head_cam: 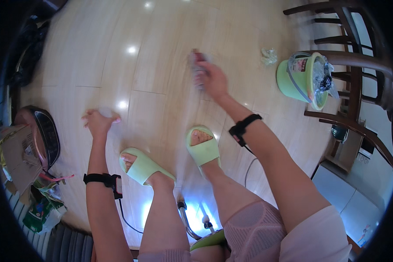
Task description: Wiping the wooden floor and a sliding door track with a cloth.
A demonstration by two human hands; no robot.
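Observation:
My right hand (213, 78) is closed around a small handheld object (198, 60), held out over the wood-look floor (163, 78). It has a dark red end and a greyish lower part. Motion blur hides its exact kind. My left hand (99, 122) is on the left, above the floor, with its fingers spread and nothing plainly held. A pale patch beside its thumb could be floor glare; I cannot tell. To the right of my right hand, a crumpled piece of clear plastic (269, 56) lies on the floor.
A light green bucket (291, 78) with plastic waste stands at the right, beside dark wooden chairs (353, 65). A brown foot-massager-like appliance (47, 140), cardboard (21, 157) and a green-and-white bag (44, 214) are at the left. My feet wear green slippers (203, 152).

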